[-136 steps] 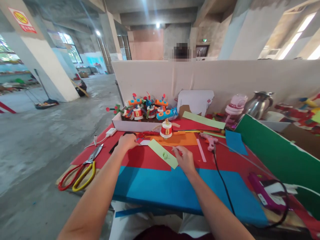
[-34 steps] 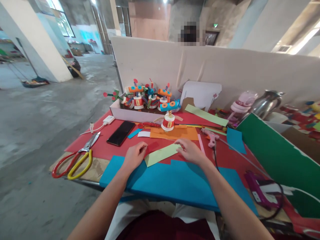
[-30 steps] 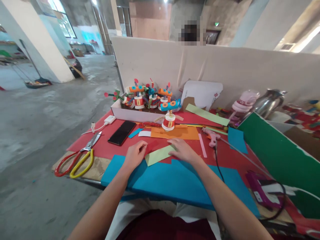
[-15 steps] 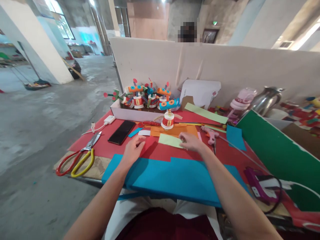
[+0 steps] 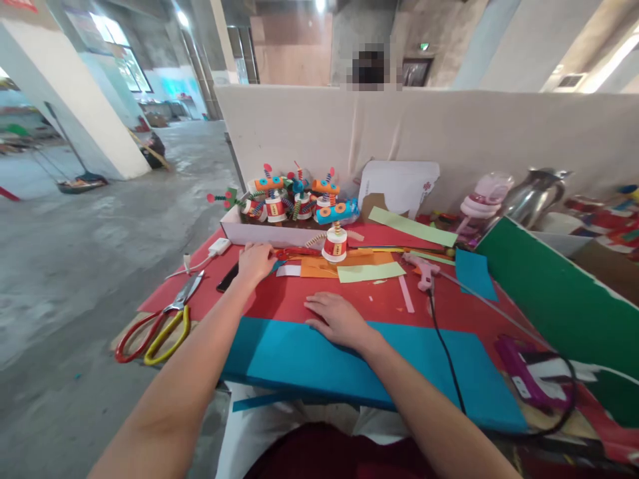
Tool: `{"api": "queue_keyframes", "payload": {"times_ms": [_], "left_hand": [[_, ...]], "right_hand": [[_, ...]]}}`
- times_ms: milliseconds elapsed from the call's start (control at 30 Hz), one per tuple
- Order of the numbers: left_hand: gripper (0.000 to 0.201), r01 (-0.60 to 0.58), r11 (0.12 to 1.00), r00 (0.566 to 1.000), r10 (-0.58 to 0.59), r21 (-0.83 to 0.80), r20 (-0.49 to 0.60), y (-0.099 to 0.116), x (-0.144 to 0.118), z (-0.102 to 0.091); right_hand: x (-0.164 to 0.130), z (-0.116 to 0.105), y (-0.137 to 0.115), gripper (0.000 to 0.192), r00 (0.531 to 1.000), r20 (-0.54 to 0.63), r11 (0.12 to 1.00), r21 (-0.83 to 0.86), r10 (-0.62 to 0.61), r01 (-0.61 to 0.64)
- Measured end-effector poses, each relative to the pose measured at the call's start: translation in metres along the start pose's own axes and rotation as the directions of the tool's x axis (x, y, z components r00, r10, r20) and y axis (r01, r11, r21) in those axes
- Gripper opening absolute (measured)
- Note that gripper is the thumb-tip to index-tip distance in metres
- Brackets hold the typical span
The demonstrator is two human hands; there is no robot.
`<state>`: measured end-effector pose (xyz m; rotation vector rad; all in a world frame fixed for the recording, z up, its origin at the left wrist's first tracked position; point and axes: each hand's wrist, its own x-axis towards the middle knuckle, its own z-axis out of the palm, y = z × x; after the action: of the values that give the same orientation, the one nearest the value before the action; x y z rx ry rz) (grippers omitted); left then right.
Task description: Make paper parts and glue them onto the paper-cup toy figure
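From the head camera I see my left hand (image 5: 255, 261) left of centre, fingers curled down over the black phone (image 5: 227, 278), which is mostly hidden under it beside red scissors (image 5: 294, 253). My right hand (image 5: 338, 319) lies flat with fingers spread at the middle of the frame, on the red sheet (image 5: 299, 303) and the blue sheet's (image 5: 319, 362) upper edge. A light green strip (image 5: 370, 272) lies above it on the tabletop, untouched.

Bare red sheet (image 5: 294, 303) between my hands, white box (image 5: 259, 234) walling ahead, glue gun cord (image 5: 442, 346) crossing right of my right hand (image 5: 337, 321).
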<state>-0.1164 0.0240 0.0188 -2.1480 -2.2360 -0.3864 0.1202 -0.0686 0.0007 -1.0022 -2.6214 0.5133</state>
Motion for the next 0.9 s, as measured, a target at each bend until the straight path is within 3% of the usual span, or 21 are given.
{"api": "queue_keyframes", "payload": {"times_ms": [133, 333, 433, 567, 767, 900], "left_hand": [[0.036, -0.041, 0.999, 0.998, 0.039, 0.020, 0.056, 0.001, 0.015, 0.008], [0.036, -0.042, 0.999, 0.998, 0.041, 0.027, 0.054, 0.010, 0.017, 0.010], [0.033, -0.062, 0.998, 0.997, 0.062, 0.012, 0.055, 0.008, 0.008, 0.001], [0.032, -0.178, 0.980, 0.975, 0.187, -0.085, 0.124, 0.006, -0.016, -0.016], [0.029, -0.165, 0.980, 0.972, 0.143, 0.108, 0.187, 0.014, -0.045, -0.037], [0.018, -0.271, 0.957, 0.933, 0.288, -0.107, 0.215, 0.025, -0.052, -0.035]], "right_hand": [[-0.004, 0.002, 0.010, 0.045, 0.989, -0.075, 0.989, -0.061, 0.128, -0.133], [-0.009, -0.003, 0.017, 0.040, 0.968, -0.193, 0.987, 0.007, 0.158, -0.160], [-0.012, -0.005, 0.025, 0.033, 0.956, -0.231, 0.983, 0.006, 0.179, -0.182], [-0.013, -0.006, 0.028, 0.030, 0.970, -0.208, 0.992, 0.003, 0.125, -0.128], [-0.013, -0.005, 0.019, 0.032, 0.981, -0.163, 0.994, -0.016, 0.109, -0.113], [-0.015, -0.005, 0.023, 0.028, 0.977, -0.185, 0.994, -0.003, 0.106, -0.108]]}}
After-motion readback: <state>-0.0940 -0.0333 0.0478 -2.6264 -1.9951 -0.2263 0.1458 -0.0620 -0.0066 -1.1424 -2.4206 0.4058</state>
